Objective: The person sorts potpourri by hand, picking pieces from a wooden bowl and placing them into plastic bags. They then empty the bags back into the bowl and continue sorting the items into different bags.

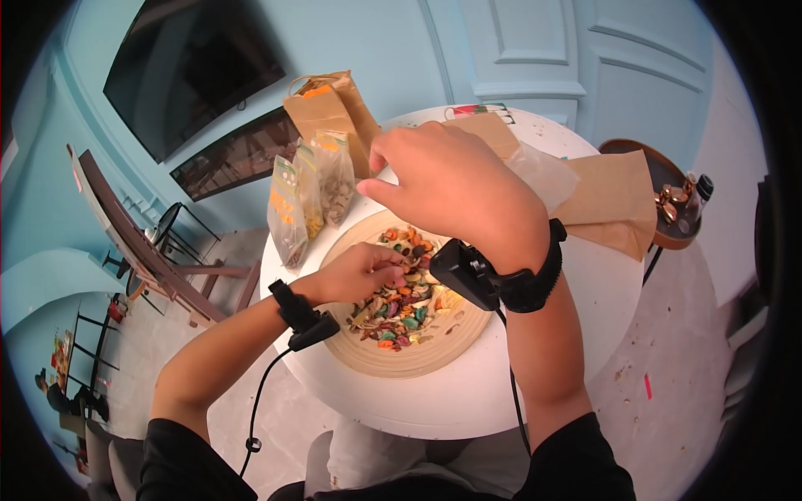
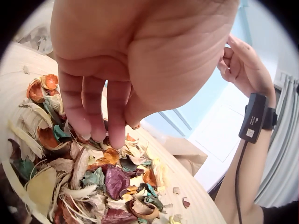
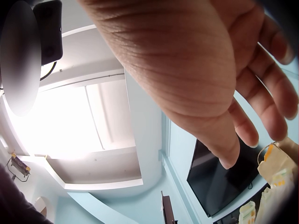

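Observation:
A wide pale wooden plate (image 1: 359,357) carries a heap of colourful dried petals and shavings, like potpourri (image 1: 408,311). My left hand (image 1: 355,274) reaches down over the heap. In the left wrist view, the fingertips (image 2: 117,137) touch the dried petals (image 2: 117,181), the fingers slightly spread and pointing down, the thumb beside them. Above the far side of the plate, my right hand (image 1: 455,179) is raised. Its fingers (image 3: 266,109) bend loosely in the right wrist view, apart from the thumb, and nothing shows between them.
Several clear zip bags (image 1: 288,213) of dried material stand at the left on the white round table (image 1: 576,334), before a brown paper bag (image 1: 334,113). Another paper bag (image 1: 610,200) lies at the right. Beyond it, a small side table (image 1: 678,238) holds a bottle (image 1: 700,194).

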Tool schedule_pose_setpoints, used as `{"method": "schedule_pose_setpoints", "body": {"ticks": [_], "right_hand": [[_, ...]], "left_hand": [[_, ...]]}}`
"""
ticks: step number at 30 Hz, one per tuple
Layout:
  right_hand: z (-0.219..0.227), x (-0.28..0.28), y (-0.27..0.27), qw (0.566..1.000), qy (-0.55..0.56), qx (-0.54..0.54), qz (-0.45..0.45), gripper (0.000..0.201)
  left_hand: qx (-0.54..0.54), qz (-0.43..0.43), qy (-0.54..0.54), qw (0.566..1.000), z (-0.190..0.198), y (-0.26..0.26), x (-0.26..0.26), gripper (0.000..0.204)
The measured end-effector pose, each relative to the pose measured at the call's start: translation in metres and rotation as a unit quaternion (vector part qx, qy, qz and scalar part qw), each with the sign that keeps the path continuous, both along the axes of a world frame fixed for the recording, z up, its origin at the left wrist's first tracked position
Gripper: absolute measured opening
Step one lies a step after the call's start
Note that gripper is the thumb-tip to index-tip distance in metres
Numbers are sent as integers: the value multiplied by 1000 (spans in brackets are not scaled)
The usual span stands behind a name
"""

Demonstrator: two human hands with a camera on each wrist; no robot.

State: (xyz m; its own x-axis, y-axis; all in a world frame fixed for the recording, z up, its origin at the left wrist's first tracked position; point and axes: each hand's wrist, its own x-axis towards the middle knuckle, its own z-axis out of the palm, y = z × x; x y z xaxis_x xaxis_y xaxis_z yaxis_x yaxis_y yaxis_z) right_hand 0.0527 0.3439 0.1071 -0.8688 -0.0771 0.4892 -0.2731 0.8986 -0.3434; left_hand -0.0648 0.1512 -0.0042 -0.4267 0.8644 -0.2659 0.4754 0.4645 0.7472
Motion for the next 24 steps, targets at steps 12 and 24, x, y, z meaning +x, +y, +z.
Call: {"method": "schedule_pose_setpoints", "body": {"ticks": [12,24], "right_hand": [[-7,-7,-3,999,43,8,-8,32],[-9,-14,-12,999,24,38,-23,31]], "left_hand": [[45,129,-150,979,10,-26,9,21],[8,145,6,989,17,-69,12,20]]}}
